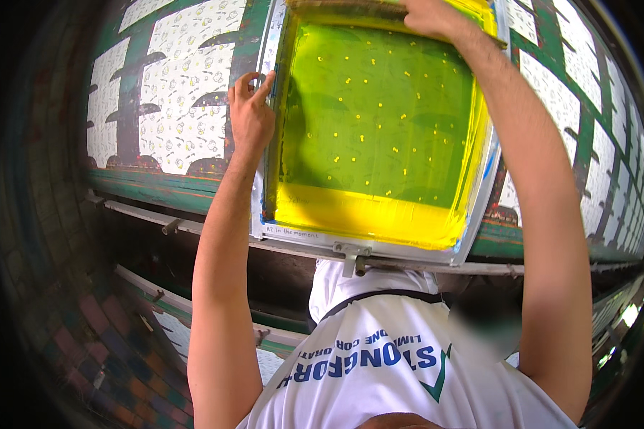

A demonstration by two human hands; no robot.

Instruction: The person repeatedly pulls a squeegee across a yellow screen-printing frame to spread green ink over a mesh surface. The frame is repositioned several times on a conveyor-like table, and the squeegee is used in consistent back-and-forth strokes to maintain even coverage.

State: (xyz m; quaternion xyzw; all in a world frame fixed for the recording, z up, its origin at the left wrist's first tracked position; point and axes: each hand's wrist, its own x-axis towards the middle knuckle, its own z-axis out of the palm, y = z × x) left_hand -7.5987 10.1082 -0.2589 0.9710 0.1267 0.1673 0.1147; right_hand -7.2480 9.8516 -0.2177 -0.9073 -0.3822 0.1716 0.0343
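Observation:
A silk-screen frame (pixel 473 236) with pale metal rails lies before me on the long printing table. Its green mesh (pixel 379 107) carries small yellow marks, and bright yellow ink (pixel 365 214) is spread along the near end and the right side. My left hand (pixel 252 111) holds the left rail with bent fingers, the index finger lying on the rail. At the far end, my right hand (pixel 436 18) is closed on a long brownish squeegee (pixel 358 10) that spans the screen's width. The upper part of that hand and of the squeegee is cut off by the picture's edge.
Printed white fabric panels (pixel 186 86) lie on the green table (pixel 172 187) to the left, with more panels (pixel 551 93) to the right. A metal rail (pixel 150 214) runs along the near table edge, and a bracket (pixel 351 254) on the frame meets it.

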